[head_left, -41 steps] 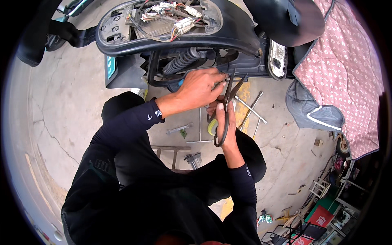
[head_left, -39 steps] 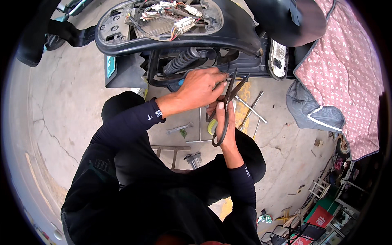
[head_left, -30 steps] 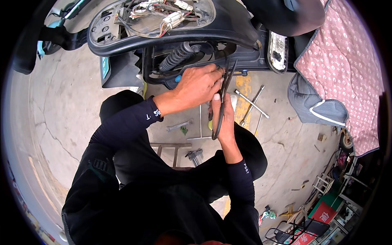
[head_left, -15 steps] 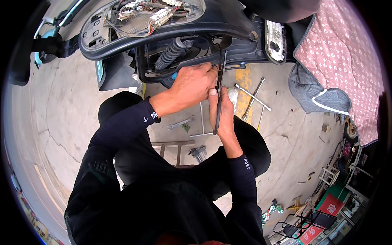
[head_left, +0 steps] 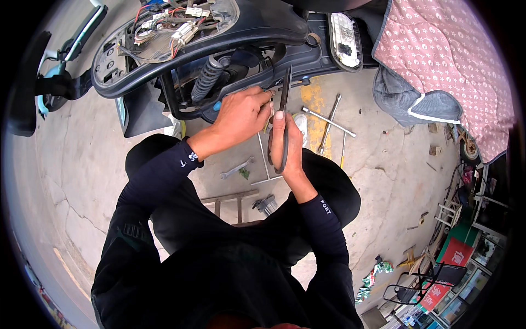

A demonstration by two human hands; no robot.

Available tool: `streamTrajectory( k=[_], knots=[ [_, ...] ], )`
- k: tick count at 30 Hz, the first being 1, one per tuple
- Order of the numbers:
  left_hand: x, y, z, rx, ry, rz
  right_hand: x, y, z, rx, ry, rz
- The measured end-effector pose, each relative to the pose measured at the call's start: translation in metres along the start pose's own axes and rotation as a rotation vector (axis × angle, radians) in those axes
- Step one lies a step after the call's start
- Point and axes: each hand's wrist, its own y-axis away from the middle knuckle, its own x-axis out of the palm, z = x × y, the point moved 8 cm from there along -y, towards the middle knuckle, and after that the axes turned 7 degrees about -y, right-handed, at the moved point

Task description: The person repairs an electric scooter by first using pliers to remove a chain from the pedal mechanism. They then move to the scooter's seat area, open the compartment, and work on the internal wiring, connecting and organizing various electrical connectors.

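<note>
My right hand (head_left: pixel 292 147) is closed round a pair of dark scissors (head_left: pixel 285 94), the blades pointing away from me and a handle loop showing below the thumb. Just left of the blades, my left hand (head_left: pixel 239 113) is pinched closed. A small pale bit shows at its fingertips, too small to name. Both hands are in front of a partly stripped scooter (head_left: pixel 257 34), whose coil spring shock absorber (head_left: pixel 207 79) shows behind my left hand. White connectors and coloured wires (head_left: pixel 183 33) lie exposed on top of it.
On the concrete floor lie a cross-shaped wheel wrench (head_left: pixel 330 122), an open-end wrench (head_left: pixel 238 168) and a thin T-shaped rod (head_left: pixel 264 156). A pink patterned cover (head_left: pixel 438 60) hangs at the right. Shelving and a folding chair (head_left: pixel 424 285) stand at the lower right.
The scissor blades, apart before, now look closed together. Both hands have drawn slightly left, and the scooter sits further left and higher in view.
</note>
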Motion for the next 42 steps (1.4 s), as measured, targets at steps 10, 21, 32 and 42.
streamTrajectory(
  k=[10,21,32,42],
  knots=[
    [0.048,0.06,0.066,-0.8,0.859,0.369,-0.183,-0.236,0.029,0.069,0.81,-0.408],
    [0.061,0.079,0.077,-0.937,0.87,0.373,-0.13,-0.314,0.052,-0.38,1.256,-0.359],
    [0.063,0.073,0.066,-0.831,0.936,0.376,-0.122,-0.402,0.019,-0.087,1.243,-0.189],
    [0.028,0.073,0.077,-0.702,0.619,0.2,-0.146,-0.435,0.005,-0.077,1.158,-0.221]
  ],
)
